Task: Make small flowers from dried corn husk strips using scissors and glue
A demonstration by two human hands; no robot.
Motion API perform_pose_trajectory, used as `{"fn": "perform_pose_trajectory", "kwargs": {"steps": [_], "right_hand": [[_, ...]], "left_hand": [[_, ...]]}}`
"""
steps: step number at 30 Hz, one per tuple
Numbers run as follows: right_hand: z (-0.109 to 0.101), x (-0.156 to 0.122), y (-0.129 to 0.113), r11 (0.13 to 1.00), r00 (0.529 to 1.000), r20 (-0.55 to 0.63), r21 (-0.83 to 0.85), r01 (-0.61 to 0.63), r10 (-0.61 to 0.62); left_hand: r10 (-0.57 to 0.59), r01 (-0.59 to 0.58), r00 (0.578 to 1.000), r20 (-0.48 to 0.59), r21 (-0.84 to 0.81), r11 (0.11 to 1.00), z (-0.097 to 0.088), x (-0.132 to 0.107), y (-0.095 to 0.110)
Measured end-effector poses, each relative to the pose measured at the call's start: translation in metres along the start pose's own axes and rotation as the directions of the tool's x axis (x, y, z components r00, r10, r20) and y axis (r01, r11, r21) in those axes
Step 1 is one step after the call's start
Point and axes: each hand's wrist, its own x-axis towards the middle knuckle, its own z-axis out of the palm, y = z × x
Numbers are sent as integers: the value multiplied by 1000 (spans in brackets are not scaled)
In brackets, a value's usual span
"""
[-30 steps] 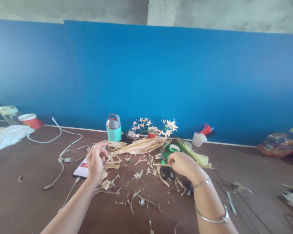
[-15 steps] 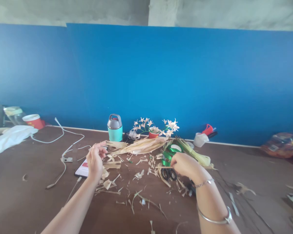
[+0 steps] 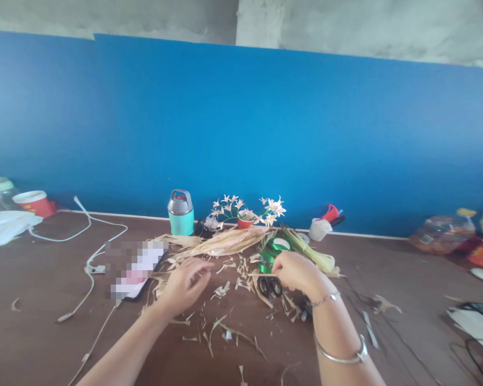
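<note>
My left hand [image 3: 187,285] hovers over husk scraps left of the middle, its fingers loosely curved and apart from the thumb, holding nothing. Between the closed fingers of my right hand [image 3: 295,273] is a thin pale strip [image 3: 260,275] that points left. Just under that strip lie black-handled scissors [image 3: 270,287], and a roll of green ribbon [image 3: 266,261] sits behind them. Dry corn husks [image 3: 227,241] are heaped beyond both hands. Small white flowers [image 3: 274,207] on green stems stand in a red cup [image 3: 245,221] at the back.
A phone [image 3: 153,271] and white cables [image 3: 92,261] lie to the left. At the back are a turquoise flask [image 3: 181,221] and a white cup [image 3: 319,229] with red-handled tools. A pale green husk bundle [image 3: 312,252] is behind my right hand. Small scraps [image 3: 221,290] litter the table.
My left hand has moved right and nearer to me, away from the phone, which now shows more fully. My right hand keeps its pinch on the strip. The view has shifted slightly right.
</note>
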Motion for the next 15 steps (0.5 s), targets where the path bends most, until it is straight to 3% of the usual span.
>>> {"fn": "perform_pose_trajectory", "kwargs": {"steps": [3,10,15], "right_hand": [[-1,-2,-1,1000,1000,16,-5,-8,8],[-5,-8,-5,999,998,55,-31,-32,34],[-6,-9,-5,999,999,24,-44,-19,21]], "left_hand": [[163,-173,973,160,49,984,9,-3,8],[81,-107,971,227,105,989,14,-6,0],[138,-159,962,237,76,984,14,-6,2]]}}
